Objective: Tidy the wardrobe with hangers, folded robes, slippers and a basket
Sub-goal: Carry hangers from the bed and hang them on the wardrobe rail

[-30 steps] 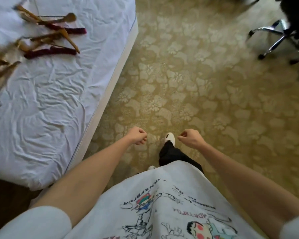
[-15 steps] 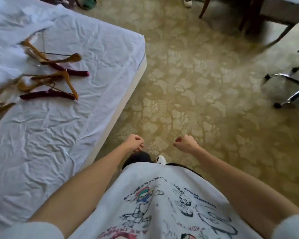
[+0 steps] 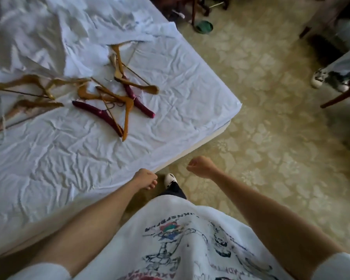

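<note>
Upper left of frame: hangers (image 3: pixel 109 98) on bed (image 3: pixel 190 93).
Left hand (image 3: pixel 144 178), right hand (image 3: pixel 200 166) both fisted, empty, well below hangers.

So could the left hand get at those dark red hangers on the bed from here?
Probably yes: the left hand holds nothing, and only bare sheet lies between it and the dark red hangers, though a lean forward looks needed.

Bedroom: bed (image 3: pixel 170 110) with white sheet, patterned carpet (image 3: pixel 271 138).

Two maroon hangers (image 3: pixel 98 113), perhaps six wooden (image 3: pixel 127 110)
</note>
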`<move>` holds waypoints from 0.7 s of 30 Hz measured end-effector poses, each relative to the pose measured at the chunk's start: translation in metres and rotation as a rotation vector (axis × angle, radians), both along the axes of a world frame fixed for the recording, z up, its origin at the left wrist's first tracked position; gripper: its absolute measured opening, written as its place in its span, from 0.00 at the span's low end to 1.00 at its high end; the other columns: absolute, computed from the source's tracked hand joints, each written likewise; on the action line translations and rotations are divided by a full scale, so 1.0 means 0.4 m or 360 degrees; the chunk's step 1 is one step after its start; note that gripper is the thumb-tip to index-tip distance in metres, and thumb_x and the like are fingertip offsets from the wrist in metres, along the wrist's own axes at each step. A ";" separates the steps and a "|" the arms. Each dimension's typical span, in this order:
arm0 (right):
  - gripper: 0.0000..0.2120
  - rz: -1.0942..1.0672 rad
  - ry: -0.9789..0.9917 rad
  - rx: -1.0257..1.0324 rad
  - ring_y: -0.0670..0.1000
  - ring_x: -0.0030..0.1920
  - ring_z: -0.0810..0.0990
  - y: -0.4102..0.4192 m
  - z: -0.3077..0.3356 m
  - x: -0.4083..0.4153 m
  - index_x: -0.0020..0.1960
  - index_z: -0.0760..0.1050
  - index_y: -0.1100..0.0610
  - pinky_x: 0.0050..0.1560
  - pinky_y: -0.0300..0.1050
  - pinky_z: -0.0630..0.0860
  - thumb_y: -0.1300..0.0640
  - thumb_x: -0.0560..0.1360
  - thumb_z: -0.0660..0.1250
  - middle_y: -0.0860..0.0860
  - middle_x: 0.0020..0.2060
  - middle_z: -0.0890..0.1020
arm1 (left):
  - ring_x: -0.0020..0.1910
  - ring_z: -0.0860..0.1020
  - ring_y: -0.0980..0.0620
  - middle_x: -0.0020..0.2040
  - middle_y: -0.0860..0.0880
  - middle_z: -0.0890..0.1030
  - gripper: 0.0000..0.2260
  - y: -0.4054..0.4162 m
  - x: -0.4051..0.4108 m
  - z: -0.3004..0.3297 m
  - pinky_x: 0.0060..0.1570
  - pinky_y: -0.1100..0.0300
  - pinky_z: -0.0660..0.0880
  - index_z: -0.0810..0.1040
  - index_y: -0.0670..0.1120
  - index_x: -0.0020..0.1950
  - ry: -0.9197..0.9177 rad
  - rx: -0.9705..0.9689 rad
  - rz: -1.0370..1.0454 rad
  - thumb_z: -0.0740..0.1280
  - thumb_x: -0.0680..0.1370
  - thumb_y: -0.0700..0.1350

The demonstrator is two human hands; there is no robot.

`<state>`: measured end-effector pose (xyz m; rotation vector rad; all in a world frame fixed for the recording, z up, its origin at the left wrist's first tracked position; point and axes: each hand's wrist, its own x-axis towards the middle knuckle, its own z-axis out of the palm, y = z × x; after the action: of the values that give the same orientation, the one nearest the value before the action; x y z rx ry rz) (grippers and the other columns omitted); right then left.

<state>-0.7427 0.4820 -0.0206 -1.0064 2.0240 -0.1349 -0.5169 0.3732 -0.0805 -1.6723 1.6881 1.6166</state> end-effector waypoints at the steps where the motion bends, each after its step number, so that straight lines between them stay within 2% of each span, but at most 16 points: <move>1: 0.10 0.0039 0.0027 0.0025 0.50 0.48 0.82 -0.046 0.002 -0.051 0.54 0.83 0.56 0.49 0.45 0.79 0.53 0.78 0.67 0.51 0.48 0.84 | 0.35 0.81 0.49 0.43 0.42 0.85 0.08 -0.039 -0.042 0.005 0.36 0.58 0.79 0.82 0.40 0.43 0.0005 0.0006 0.0048 0.66 0.78 0.41; 4: 0.10 0.0185 0.0127 0.0071 0.54 0.49 0.83 -0.172 0.010 -0.198 0.53 0.83 0.59 0.43 0.42 0.75 0.55 0.78 0.66 0.54 0.49 0.85 | 0.32 0.78 0.49 0.40 0.42 0.83 0.07 -0.153 -0.166 0.038 0.33 0.59 0.75 0.82 0.38 0.44 0.0078 0.0029 0.0205 0.65 0.77 0.40; 7: 0.11 0.0299 0.0188 0.0131 0.54 0.52 0.82 -0.277 0.013 -0.328 0.56 0.83 0.58 0.46 0.41 0.72 0.54 0.78 0.67 0.54 0.52 0.85 | 0.34 0.79 0.49 0.40 0.43 0.83 0.09 -0.256 -0.263 0.074 0.34 0.60 0.75 0.82 0.37 0.48 0.0108 0.0049 0.0349 0.65 0.76 0.40; 14: 0.12 0.0635 0.0211 0.0306 0.54 0.60 0.80 -0.559 -0.061 -0.534 0.55 0.84 0.53 0.57 0.42 0.73 0.50 0.76 0.68 0.50 0.57 0.84 | 0.38 0.82 0.51 0.45 0.45 0.85 0.09 -0.467 -0.415 0.105 0.34 0.63 0.78 0.82 0.41 0.51 0.0103 0.0007 0.0574 0.64 0.78 0.42; 19: 0.13 0.0980 0.0148 0.0251 0.53 0.61 0.79 -0.792 -0.080 -0.602 0.56 0.84 0.54 0.59 0.42 0.72 0.49 0.77 0.67 0.49 0.59 0.83 | 0.39 0.83 0.51 0.44 0.44 0.85 0.08 -0.591 -0.495 0.107 0.36 0.63 0.79 0.83 0.42 0.49 0.0033 -0.0035 0.0874 0.65 0.78 0.42; 21: 0.12 0.1056 0.0082 0.0183 0.53 0.60 0.80 -0.888 -0.080 -0.614 0.54 0.84 0.55 0.57 0.42 0.72 0.50 0.77 0.67 0.50 0.57 0.84 | 0.39 0.83 0.52 0.43 0.45 0.85 0.07 -0.639 -0.525 0.104 0.34 0.65 0.79 0.83 0.43 0.48 -0.0005 -0.0057 0.0979 0.65 0.78 0.42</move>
<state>-0.9883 0.1269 -0.0527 -1.5550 1.6199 0.3585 -0.7271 0.1175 -0.0389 -2.3672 1.2664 1.8198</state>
